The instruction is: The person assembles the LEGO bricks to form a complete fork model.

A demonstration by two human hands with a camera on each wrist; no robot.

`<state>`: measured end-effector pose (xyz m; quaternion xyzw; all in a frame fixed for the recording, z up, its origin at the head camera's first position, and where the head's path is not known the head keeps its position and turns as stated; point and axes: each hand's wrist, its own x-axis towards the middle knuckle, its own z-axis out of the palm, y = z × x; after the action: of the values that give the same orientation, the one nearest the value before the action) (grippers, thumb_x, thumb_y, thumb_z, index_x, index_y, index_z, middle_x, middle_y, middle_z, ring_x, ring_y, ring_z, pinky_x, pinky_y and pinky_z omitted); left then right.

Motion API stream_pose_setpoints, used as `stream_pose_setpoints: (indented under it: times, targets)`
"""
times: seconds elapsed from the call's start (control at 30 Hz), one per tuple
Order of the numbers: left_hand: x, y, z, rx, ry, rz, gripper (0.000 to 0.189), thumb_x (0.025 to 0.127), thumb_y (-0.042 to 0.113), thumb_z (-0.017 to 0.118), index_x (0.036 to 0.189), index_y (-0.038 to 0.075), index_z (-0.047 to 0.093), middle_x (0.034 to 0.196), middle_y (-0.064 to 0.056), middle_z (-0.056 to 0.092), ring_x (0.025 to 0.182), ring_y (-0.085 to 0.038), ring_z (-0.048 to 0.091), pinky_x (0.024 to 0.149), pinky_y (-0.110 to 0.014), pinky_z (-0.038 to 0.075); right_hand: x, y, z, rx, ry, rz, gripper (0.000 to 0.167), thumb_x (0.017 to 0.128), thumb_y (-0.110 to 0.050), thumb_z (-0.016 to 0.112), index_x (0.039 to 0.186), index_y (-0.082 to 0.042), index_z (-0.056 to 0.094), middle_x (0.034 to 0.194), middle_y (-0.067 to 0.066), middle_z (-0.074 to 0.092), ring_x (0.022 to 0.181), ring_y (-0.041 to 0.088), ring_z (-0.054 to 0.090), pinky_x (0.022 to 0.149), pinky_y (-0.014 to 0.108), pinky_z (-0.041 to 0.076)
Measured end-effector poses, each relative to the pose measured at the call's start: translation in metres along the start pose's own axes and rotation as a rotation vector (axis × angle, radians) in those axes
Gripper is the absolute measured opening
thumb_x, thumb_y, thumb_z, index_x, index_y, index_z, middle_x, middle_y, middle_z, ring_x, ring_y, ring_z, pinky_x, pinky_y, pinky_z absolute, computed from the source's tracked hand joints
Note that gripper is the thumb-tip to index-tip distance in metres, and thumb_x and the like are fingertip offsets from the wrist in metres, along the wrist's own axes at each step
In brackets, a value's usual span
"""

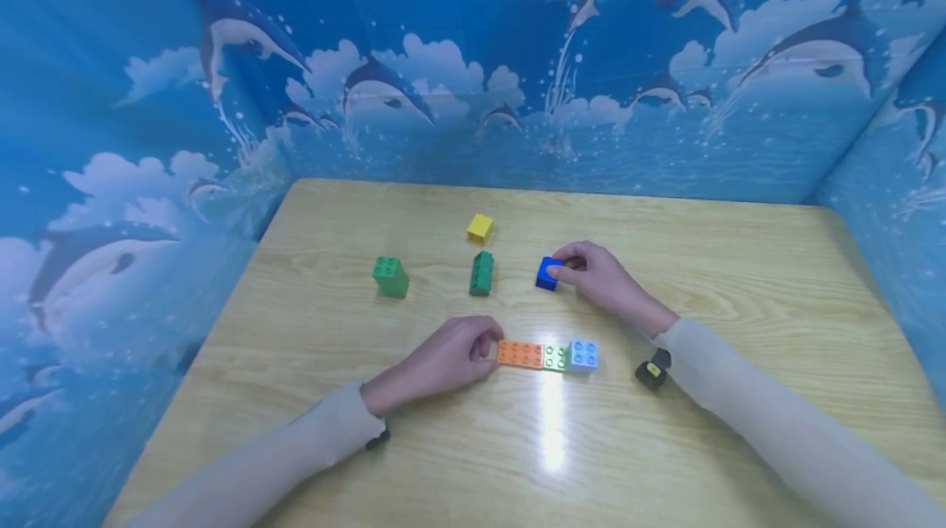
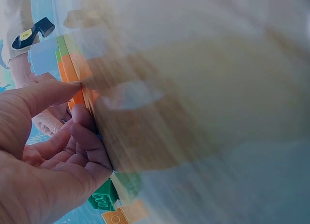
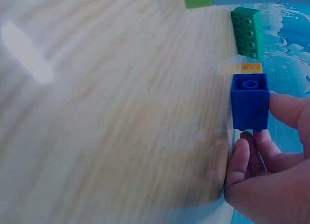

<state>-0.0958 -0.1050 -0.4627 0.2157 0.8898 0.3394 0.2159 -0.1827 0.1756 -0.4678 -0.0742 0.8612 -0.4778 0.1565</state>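
My left hand (image 1: 456, 354) pinches the left end of an orange brick (image 1: 521, 353) between thumb and fingers, low over the table. The orange brick lies in a row with a light green brick (image 1: 555, 358) and a taller light blue brick (image 1: 584, 354) on its right. Farther back, my right hand (image 1: 602, 275) grips a dark blue brick (image 1: 547, 273). In the right wrist view the blue brick (image 3: 250, 105) shows its hollow underside, with the thumb on one side and fingers on the other.
Left of the blue brick lies a dark green brick (image 1: 481, 274), tipped on its side. A yellow brick (image 1: 479, 228) is behind it, and a tall green block (image 1: 391, 277) stands farther left. Dolphin-printed curtains (image 1: 458, 134) border the wooden table (image 1: 739, 282).
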Motion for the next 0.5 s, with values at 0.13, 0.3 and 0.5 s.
stream_pose_setpoints:
  times: [0.13, 0.3, 0.5]
  targets:
    - [-0.001, 0.000, 0.000, -0.001, 0.001, 0.001, 0.044, 0.093, 0.007, 0.086, 0.134, 0.004, 0.069, 0.091, 0.007, 0.063, 0.080, -0.009, 0.061, 0.072, -0.025, 0.057, 0.000, -0.001, 0.000, 0.015, -0.033, 0.027, 0.045, 0.107, -0.027, 0.073, 0.138, 0.005, 0.062, 0.129, 0.020, 0.063, 0.119, 0.035, 0.060, 0.102, 0.047, 0.053]
    - [-0.001, -0.001, 0.001, -0.002, 0.002, 0.004, 0.047, 0.093, 0.008, 0.086, 0.135, 0.004, 0.068, 0.091, 0.007, 0.063, 0.080, -0.009, 0.061, 0.072, -0.025, 0.057, -0.003, -0.002, 0.001, 0.041, -0.047, -0.001, 0.038, 0.107, -0.024, 0.074, 0.133, 0.000, 0.063, 0.128, 0.018, 0.066, 0.121, 0.035, 0.062, 0.104, 0.050, 0.052]
    - [-0.001, 0.000, 0.001, -0.002, 0.004, 0.002, 0.046, 0.093, 0.008, 0.086, 0.134, 0.003, 0.068, 0.091, 0.007, 0.063, 0.080, -0.009, 0.061, 0.072, -0.026, 0.057, -0.010, -0.002, 0.003, 0.069, -0.032, -0.048, 0.028, 0.108, -0.022, 0.073, 0.128, -0.005, 0.063, 0.129, 0.018, 0.068, 0.117, 0.035, 0.065, 0.098, 0.049, 0.054]
